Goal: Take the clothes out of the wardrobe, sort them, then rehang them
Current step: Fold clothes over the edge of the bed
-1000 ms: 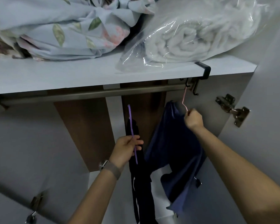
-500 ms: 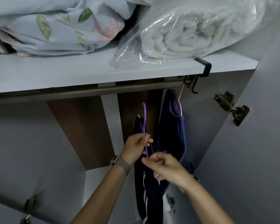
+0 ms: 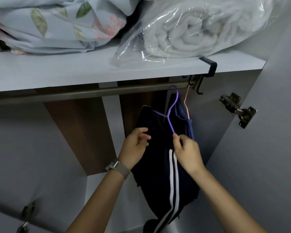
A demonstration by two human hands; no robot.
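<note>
A dark navy garment with white side stripes [image 3: 165, 175] hangs from a purple hanger [image 3: 170, 113] hooked over the metal rail [image 3: 84, 93] near its right end. My left hand [image 3: 135, 147] grips the garment's upper left edge. My right hand [image 3: 187, 153] pinches the hanger's lower right arm against the cloth. Behind it, a blue garment [image 3: 187, 126] hangs on a pink hanger [image 3: 186, 103] at the far right of the rail.
The shelf [image 3: 57, 74] above the rail holds floral bedding [image 3: 54, 26] and a rolled white blanket in a plastic bag [image 3: 198, 29]. A black hook bracket [image 3: 210, 66] clips onto the shelf edge. The open door with its hinge [image 3: 237, 109] stands at right.
The pink hanger with the blue garment went onto the rail and my right hand left it. The purple hanger rose and hooked onto the rail; my right hand came across to pinch it.
</note>
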